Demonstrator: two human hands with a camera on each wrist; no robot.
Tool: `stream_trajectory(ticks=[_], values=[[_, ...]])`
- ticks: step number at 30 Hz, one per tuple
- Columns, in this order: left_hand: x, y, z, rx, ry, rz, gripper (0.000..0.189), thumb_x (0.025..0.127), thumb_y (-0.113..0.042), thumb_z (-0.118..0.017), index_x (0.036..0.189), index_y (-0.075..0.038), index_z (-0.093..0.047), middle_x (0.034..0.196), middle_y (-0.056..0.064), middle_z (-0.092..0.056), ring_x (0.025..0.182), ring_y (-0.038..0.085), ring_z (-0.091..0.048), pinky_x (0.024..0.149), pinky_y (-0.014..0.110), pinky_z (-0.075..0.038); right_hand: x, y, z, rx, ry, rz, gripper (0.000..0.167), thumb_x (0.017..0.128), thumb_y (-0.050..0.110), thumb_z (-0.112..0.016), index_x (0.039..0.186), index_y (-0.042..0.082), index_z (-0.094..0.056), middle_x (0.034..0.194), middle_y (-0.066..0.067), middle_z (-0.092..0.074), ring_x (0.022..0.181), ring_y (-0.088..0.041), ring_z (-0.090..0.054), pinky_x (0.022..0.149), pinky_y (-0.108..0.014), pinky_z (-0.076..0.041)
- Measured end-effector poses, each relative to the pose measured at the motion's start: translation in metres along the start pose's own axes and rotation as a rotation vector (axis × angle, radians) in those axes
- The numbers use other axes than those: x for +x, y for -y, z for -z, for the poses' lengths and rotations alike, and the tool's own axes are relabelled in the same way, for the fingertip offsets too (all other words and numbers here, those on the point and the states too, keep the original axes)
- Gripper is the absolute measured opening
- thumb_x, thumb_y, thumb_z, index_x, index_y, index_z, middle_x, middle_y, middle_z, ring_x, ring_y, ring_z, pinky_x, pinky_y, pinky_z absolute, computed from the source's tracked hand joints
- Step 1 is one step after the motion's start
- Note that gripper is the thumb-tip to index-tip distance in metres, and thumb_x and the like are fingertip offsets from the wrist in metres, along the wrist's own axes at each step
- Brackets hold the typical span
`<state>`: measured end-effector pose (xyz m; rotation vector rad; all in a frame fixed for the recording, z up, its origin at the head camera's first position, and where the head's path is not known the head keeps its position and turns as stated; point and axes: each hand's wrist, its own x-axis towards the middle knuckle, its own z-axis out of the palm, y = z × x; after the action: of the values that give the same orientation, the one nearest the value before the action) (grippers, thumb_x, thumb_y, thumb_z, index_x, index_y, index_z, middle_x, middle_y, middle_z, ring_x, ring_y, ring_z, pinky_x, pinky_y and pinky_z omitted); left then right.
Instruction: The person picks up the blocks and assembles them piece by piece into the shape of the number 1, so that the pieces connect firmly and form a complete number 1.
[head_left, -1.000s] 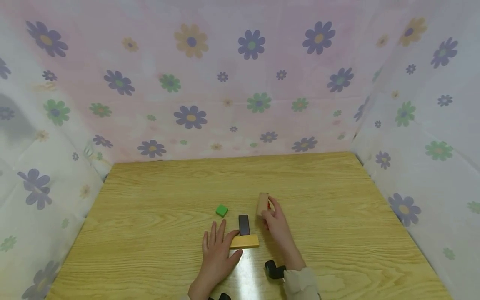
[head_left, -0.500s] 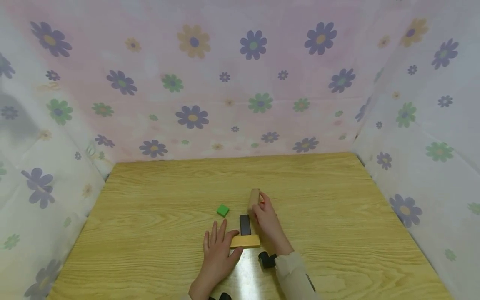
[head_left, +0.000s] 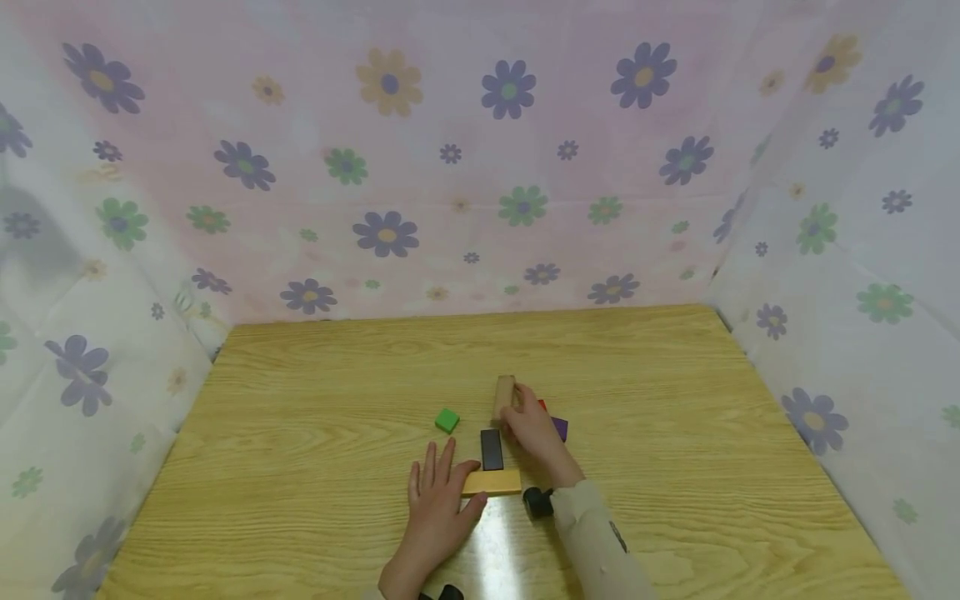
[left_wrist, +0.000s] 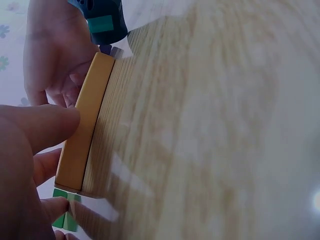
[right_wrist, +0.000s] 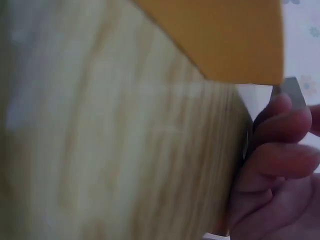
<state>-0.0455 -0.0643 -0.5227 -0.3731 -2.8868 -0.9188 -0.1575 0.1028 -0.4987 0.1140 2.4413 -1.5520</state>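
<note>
a gentle, level movement of the tan wooden block (head_left: 504,398) seems best, sparing the nearby black block (head_left: 491,450) a knock. the tan block lies between the right hand's (head_left: 534,429) thumb and fingers, which grip it; the left hand (head_left: 437,508) pinches the yellow block's (head_left: 498,482) left end, usefully steadying it.

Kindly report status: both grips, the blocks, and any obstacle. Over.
Left grip pinching yellow block. Right grip holding tan block, just beyond black block. Green block apart, left of black. No obstruction evident.
</note>
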Motion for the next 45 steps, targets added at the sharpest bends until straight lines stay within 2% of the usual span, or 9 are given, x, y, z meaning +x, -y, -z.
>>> stream_trajectory(ticks=[10,13,16,19,22,29,36,40,45], values=[[-0.001,-0.002,0.001,-0.013,0.0,-0.004,0.037,0.085,-0.037,-0.056,0.118,-0.021,-0.053,0.144,0.015,-0.022,0.132,0.038,-0.005,0.096,0.056,0.001,0.007,-0.002,0.008,-0.109,0.13,0.018,0.066,0.089,0.026,-0.048,0.143,0.011,-0.014,0.058,-0.008,-0.057,0.041,-0.017,-0.048,0.042,-0.031,-0.044],[-0.001,-0.003,0.001,-0.013,-0.003,-0.005,0.036,0.085,-0.036,-0.056,0.118,-0.021,-0.053,0.144,0.015,-0.022,0.132,0.038,-0.005,0.096,0.057,0.001,0.009,-0.001,0.01,-0.087,0.158,0.0,0.067,0.089,0.025,-0.048,0.144,0.012,-0.012,0.058,-0.009,-0.057,0.041,-0.018,-0.05,0.042,-0.032,-0.045],[-0.001,-0.003,0.002,-0.008,-0.007,-0.002,0.036,0.085,-0.035,-0.056,0.118,-0.021,-0.053,0.144,0.015,-0.022,0.132,0.038,-0.005,0.096,0.056,0.001,0.012,-0.002,0.01,0.003,0.178,-0.025,0.066,0.09,0.024,-0.047,0.144,0.015,-0.01,0.06,-0.011,-0.058,0.043,-0.019,-0.052,0.042,-0.031,-0.045],[-0.001,-0.003,0.003,-0.009,-0.008,0.003,0.036,0.085,-0.035,-0.057,0.118,-0.021,-0.053,0.143,0.015,-0.023,0.132,0.038,-0.005,0.096,0.056,0.001,0.016,-0.005,0.009,0.106,0.176,-0.039,0.064,0.092,0.024,-0.046,0.144,0.016,-0.009,0.063,-0.013,-0.06,0.044,-0.02,-0.055,0.041,-0.029,-0.043],[0.0,-0.002,0.003,-0.007,-0.001,0.009,0.036,0.085,-0.036,-0.056,0.118,-0.021,-0.053,0.144,0.014,-0.022,0.132,0.038,-0.005,0.096,0.056,0.001,0.02,-0.008,0.008,0.148,0.163,-0.038,0.063,0.093,0.027,-0.046,0.144,0.018,-0.01,0.065,-0.013,-0.061,0.044,-0.02,-0.055,0.039,-0.027,-0.042],[0.001,-0.001,0.002,-0.007,0.018,0.018,0.037,0.086,-0.04,-0.053,0.12,-0.024,-0.051,0.146,0.011,-0.018,0.133,0.035,-0.001,0.097,0.055,0.003,0.027,-0.005,0.008,0.101,0.161,-0.01,0.068,0.088,0.029,-0.054,0.144,0.023,-0.015,0.063,-0.012,-0.06,0.042,-0.019,-0.054,0.037,-0.027,-0.04],[0.002,-0.002,0.002,-0.004,-0.002,-0.005,0.036,0.086,-0.038,-0.054,0.119,-0.024,-0.052,0.145,0.013,-0.02,0.132,0.037,-0.004,0.096,0.056,0.001,0.034,-0.002,0.011,0.099,0.213,0.028,0.066,0.086,0.024,-0.059,0.141,0.024,-0.023,0.053,-0.007,-0.051,0.037,-0.014,-0.042,0.037,-0.026,-0.039],[0.002,-0.002,0.002,0.003,-0.02,-0.011,0.036,0.085,-0.037,-0.056,0.118,-0.023,-0.052,0.144,0.014,-0.021,0.132,0.038,-0.006,0.096,0.057,0.001,0.034,0.0,0.011,0.096,0.248,0.044,0.066,0.085,0.021,-0.06,0.141,0.023,-0.025,0.055,-0.008,-0.053,0.037,-0.013,-0.042,0.037,-0.026,-0.04],[0.001,-0.001,0.0,0.009,-0.002,0.005,0.034,0.086,-0.039,-0.054,0.117,-0.025,-0.052,0.145,0.012,-0.02,0.132,0.036,-0.004,0.097,0.056,0.001,0.034,-0.003,0.011,0.084,0.293,0.038,0.067,0.084,0.02,-0.061,0.141,0.022,-0.026,0.058,-0.008,-0.054,0.037,-0.013,-0.043,0.038,-0.026,-0.041]])
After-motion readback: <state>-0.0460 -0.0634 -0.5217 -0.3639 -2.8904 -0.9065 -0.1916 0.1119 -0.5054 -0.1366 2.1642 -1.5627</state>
